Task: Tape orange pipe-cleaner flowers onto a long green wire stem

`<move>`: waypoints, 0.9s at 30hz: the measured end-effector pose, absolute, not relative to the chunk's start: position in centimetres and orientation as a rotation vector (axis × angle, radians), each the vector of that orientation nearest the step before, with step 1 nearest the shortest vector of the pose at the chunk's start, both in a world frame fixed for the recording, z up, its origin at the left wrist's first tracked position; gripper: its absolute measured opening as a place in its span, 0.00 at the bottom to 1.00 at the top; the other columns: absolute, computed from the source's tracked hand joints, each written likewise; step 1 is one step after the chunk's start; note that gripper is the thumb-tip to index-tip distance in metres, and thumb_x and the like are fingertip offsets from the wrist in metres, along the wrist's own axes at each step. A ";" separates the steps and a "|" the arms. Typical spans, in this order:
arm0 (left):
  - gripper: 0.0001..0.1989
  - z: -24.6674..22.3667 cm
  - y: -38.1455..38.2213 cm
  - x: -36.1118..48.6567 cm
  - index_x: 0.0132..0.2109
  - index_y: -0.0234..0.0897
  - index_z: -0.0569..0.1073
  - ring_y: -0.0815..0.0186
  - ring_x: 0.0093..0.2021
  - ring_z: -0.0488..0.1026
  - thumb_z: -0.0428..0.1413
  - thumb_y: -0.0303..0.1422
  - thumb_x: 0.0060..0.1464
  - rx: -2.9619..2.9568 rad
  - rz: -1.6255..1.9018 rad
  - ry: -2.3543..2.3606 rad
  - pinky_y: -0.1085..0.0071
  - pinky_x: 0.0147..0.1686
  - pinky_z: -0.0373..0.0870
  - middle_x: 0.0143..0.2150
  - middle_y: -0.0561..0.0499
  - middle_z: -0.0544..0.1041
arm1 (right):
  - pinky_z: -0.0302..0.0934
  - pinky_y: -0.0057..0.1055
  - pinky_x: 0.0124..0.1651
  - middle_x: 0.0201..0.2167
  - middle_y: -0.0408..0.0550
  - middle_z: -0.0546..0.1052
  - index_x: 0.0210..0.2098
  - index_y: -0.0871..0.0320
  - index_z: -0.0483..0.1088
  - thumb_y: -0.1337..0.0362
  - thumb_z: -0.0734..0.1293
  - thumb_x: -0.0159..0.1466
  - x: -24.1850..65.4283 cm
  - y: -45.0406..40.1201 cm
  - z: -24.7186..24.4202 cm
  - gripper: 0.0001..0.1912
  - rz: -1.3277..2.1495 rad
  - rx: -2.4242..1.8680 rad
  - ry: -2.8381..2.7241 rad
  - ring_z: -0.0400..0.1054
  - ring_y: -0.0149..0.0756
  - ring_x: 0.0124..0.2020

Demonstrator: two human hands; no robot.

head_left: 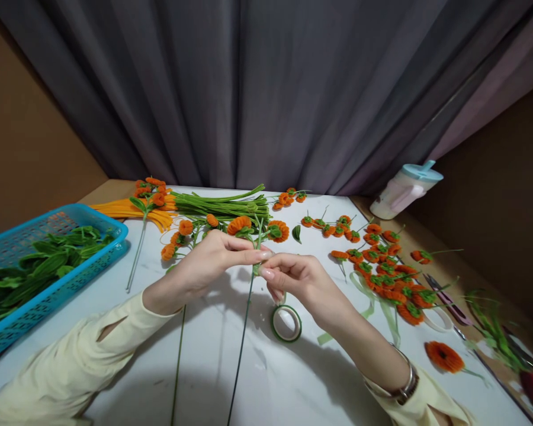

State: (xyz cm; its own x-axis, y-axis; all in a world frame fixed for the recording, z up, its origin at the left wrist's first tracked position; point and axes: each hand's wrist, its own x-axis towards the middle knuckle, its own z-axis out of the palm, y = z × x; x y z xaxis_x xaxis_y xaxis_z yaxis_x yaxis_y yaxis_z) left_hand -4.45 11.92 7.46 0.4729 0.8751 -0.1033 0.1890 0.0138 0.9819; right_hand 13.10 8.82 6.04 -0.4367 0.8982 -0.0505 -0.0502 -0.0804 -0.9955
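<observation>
In the middle of the head view, my left hand [217, 257] pinches a green flower stem between thumb and forefinger. Orange fuzzy flowers [238, 225] stand at its top, one on each side. Just below, my right hand [293, 275] is closed on the same stem, its fingertips near my left thumb. A long thin dark wire [244, 334] runs down from my fingers toward the front edge. Beneath my right hand a roll of green tape [286, 323] rests on the white table [328, 378]. Another thin green wire [179, 361] extends below my left wrist.
A blue basket [119, 232] of green leaves is at left. Green stems [222, 204] and orange strips [115, 208] lie behind my hands. Many orange flower heads [386, 278], scissors [446, 299] and a lidded cup [402, 192] are at right.
</observation>
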 end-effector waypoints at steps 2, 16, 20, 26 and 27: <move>0.12 7.1 12.0 -4.4 0.25 0.35 0.78 0.67 0.31 0.67 0.60 0.39 0.48 1.417 0.718 0.945 0.71 0.37 0.59 0.24 0.53 0.75 | 0.52 0.28 0.27 0.15 0.38 0.66 0.27 0.61 0.71 0.63 0.68 0.59 13.1 9.0 5.7 0.08 1.673 -0.910 -1.401 0.58 0.26 0.19; 0.13 6.8 12.1 -4.5 0.23 0.33 0.76 0.69 0.29 0.65 0.59 0.37 0.49 1.389 0.718 0.890 0.72 0.34 0.59 0.22 0.54 0.72 | 0.54 0.28 0.30 0.16 0.37 0.68 0.30 0.61 0.71 0.58 0.70 0.57 13.0 10.1 4.6 0.11 1.713 -0.847 -1.442 0.60 0.26 0.20; 0.15 6.7 11.8 -4.5 0.21 0.33 0.74 0.69 0.27 0.63 0.59 0.37 0.50 1.414 0.730 0.890 0.71 0.31 0.57 0.20 0.54 0.70 | 0.53 0.29 0.31 0.15 0.38 0.67 0.25 0.62 0.73 0.59 0.69 0.57 13.0 10.4 3.8 0.11 1.812 -0.752 -1.406 0.59 0.26 0.19; 0.15 7.0 11.6 -4.4 0.21 0.33 0.74 0.65 0.30 0.68 0.57 0.37 0.51 1.425 0.689 0.856 0.69 0.35 0.60 0.21 0.51 0.72 | 0.51 0.29 0.27 0.15 0.39 0.68 0.27 0.62 0.75 0.59 0.71 0.54 12.7 10.4 3.2 0.11 1.830 -0.682 -1.335 0.59 0.26 0.18; 0.15 7.1 11.6 -4.3 0.21 0.33 0.73 0.65 0.30 0.68 0.58 0.37 0.51 1.421 0.686 0.849 0.69 0.36 0.61 0.21 0.52 0.72 | 0.51 0.29 0.26 0.15 0.39 0.68 0.26 0.62 0.75 0.59 0.71 0.54 12.6 10.4 3.2 0.11 1.832 -0.678 -1.323 0.59 0.26 0.18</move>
